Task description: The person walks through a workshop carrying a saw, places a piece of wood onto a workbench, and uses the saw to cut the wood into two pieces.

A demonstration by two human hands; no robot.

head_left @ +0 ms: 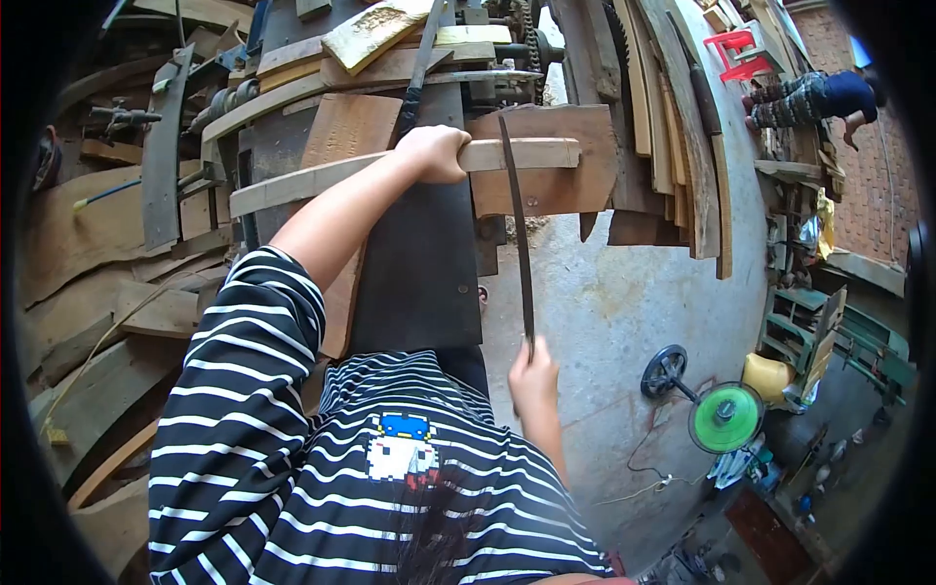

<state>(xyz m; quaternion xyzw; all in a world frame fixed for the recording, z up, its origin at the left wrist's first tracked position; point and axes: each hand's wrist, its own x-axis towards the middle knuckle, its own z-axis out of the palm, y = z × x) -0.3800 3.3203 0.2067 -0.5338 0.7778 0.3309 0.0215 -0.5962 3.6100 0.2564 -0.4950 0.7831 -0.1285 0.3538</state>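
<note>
A long, slightly curved wooden strip (312, 181) lies crosswise over the dark workbench (414, 263). My left hand (433, 153) is closed over the strip and presses it down near its middle. In my right hand (534, 378) is the lower end of a long, narrow, dark saw-like blade (520, 229); its teeth, if any, are too fine to make out. The blade crosses the strip near the right end, pointing away from me. Under that end sits a brown board (575, 190). Another flat board (351, 127) lies beneath the strip on the left.
Offcuts and planks (375, 34) are piled at the bench's far end beside a chain (534, 49). Stacked boards (682, 127) stand to the right. On the floor are a green fan (726, 417) and a red stool (741, 54). Another person (819, 100) is at the upper right.
</note>
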